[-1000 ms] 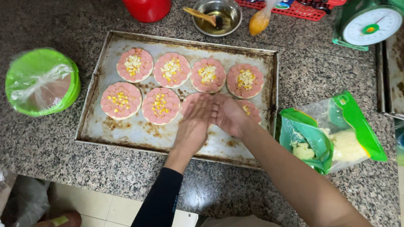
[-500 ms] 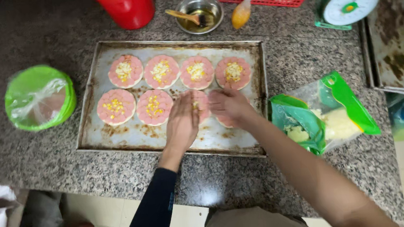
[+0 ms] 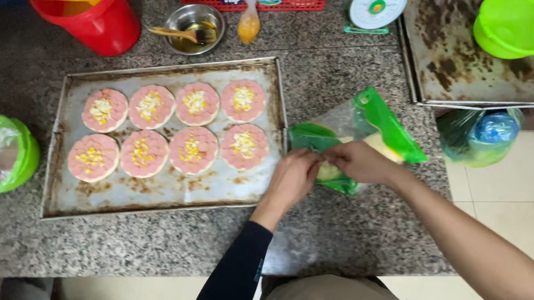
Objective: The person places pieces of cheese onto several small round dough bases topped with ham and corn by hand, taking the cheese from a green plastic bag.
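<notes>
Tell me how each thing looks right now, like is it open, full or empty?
Baking tray: flat on the counter, eight topped rounds in two rows.
Plastic bag: open, both hands at its mouth.
Left hand: at the bag's mouth; grip unclear.
Right hand: at the bag's mouth; grip unclear.
Metal bowl: upright, a brush resting in it.
Red bucket: upright.
Green colander: upside down on the second tray.

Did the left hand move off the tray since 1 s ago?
Yes. The left hand went right, off the tray, past its right rim. It now meets the right hand at the green plastic bag on the counter.
</notes>
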